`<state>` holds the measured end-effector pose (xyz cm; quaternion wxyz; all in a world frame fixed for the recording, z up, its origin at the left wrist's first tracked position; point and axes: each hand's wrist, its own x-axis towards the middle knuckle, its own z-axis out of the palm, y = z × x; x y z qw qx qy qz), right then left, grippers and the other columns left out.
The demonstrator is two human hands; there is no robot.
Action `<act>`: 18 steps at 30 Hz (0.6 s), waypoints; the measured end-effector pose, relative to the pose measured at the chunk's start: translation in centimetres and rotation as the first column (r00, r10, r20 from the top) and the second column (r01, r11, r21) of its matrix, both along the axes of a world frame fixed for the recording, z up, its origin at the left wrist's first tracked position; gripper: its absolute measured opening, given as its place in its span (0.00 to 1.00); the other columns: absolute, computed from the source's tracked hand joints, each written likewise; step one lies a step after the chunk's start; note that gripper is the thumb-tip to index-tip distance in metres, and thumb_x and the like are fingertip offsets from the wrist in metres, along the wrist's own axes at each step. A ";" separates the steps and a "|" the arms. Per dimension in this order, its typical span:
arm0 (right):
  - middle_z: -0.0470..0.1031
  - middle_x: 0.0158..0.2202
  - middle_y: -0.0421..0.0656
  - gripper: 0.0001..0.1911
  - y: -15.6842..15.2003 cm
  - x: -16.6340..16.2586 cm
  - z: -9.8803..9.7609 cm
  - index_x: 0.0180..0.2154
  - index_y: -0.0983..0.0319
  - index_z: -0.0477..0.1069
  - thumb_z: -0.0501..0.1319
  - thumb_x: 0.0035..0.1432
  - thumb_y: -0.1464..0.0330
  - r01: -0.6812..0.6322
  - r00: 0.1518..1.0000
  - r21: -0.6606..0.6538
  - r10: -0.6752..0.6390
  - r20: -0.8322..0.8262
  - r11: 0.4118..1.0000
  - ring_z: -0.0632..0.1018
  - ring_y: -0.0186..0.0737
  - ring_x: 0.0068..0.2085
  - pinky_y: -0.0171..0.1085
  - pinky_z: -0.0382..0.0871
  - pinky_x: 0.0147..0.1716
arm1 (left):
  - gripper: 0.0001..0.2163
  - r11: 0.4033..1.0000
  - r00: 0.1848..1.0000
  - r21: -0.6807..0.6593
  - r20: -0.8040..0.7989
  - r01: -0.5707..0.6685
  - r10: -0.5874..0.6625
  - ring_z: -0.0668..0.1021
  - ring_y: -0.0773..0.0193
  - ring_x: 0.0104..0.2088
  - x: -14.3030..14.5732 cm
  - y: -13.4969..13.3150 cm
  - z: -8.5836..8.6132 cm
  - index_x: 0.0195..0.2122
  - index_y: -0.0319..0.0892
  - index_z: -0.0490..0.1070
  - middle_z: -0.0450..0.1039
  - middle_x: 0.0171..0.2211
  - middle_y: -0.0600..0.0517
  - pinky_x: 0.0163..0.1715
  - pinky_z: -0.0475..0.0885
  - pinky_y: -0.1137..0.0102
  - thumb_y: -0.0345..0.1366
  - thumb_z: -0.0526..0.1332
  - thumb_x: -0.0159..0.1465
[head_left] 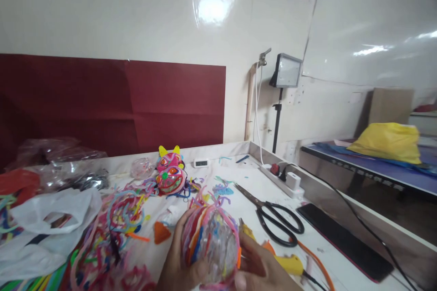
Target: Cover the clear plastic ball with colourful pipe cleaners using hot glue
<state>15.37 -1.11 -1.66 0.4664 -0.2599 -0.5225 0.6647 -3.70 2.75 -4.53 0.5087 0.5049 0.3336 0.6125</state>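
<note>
LH [177,263] holds ball [217,241]; RH [260,265] prob. too

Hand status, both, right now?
Left hand: curled around the partly covered clear ball, holding it.
Right hand: fingers bent at the ball's right side, near an orange piece; can't tell if gripping.

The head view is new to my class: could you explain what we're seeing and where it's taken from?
There is no machine here: a person works bare-handed, and a camera worn on their head looks forward and down. The left hand cups a see-through ball partly covered with coloured strips; the right hand is at its other side. On the white table, a heap of fuzzy strips lies to the left, two decorated faces sit further back, and black-handled scissors lie to the right.
</note>
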 end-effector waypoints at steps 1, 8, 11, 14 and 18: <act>0.79 0.51 0.51 0.38 0.0 -0.1 0.3 0.56 0.58 0.71 0.73 0.45 0.51 0.012 1.000 0.021 -0.012 -0.011 1.000 0.80 0.57 0.51 0.49 0.71 0.52 | 0.41 1.000 1.000 0.015 -0.022 -0.008 0.009 0.74 0.42 0.60 0.1 -0.2 0.1 0.59 0.50 0.67 0.72 0.60 0.44 0.55 0.74 0.61 0.46 0.77 0.43; 0.82 0.47 0.50 0.35 -0.4 -1.2 0.4 0.51 0.60 0.75 0.74 0.45 0.50 0.202 0.979 0.144 -0.198 -0.037 0.969 0.81 0.56 0.49 0.52 0.71 0.53 | 0.45 0.997 0.997 0.014 -0.025 0.077 -0.077 0.69 0.41 0.63 0.4 -1.1 0.7 0.63 0.52 0.59 0.65 0.65 0.44 0.56 0.74 0.61 0.47 0.76 0.45; 0.82 0.45 0.50 0.36 -0.8 -1.4 0.5 0.52 0.60 0.74 0.74 0.43 0.49 0.219 0.975 0.138 -0.211 -0.065 0.966 0.81 0.56 0.48 0.52 0.73 0.51 | 0.41 0.987 0.990 0.073 0.006 0.141 -0.141 0.68 0.40 0.64 0.0 -1.0 0.9 0.63 0.48 0.62 0.67 0.64 0.42 0.60 0.69 0.58 0.53 0.73 0.49; 0.81 0.46 0.50 0.39 -1.2 -1.6 0.6 0.54 0.60 0.73 0.74 0.42 0.49 0.234 0.972 0.153 -0.227 -0.065 0.960 0.82 0.56 0.47 0.51 0.73 0.51 | 0.36 0.983 0.987 0.094 0.005 0.160 -0.161 0.65 0.41 0.66 -0.2 -1.1 1.0 0.62 0.48 0.65 0.67 0.64 0.44 0.63 0.65 0.57 0.54 0.70 0.53; 0.81 0.47 0.51 0.41 -1.8 -1.7 0.3 0.55 0.60 0.71 0.74 0.41 0.49 0.284 0.958 0.148 -0.276 -0.073 0.947 0.82 0.56 0.46 0.50 0.75 0.47 | 0.35 0.985 0.986 0.076 0.053 0.155 -0.159 0.64 0.42 0.67 -0.2 -1.4 1.1 0.62 0.49 0.64 0.66 0.65 0.46 0.66 0.59 0.56 0.52 0.70 0.54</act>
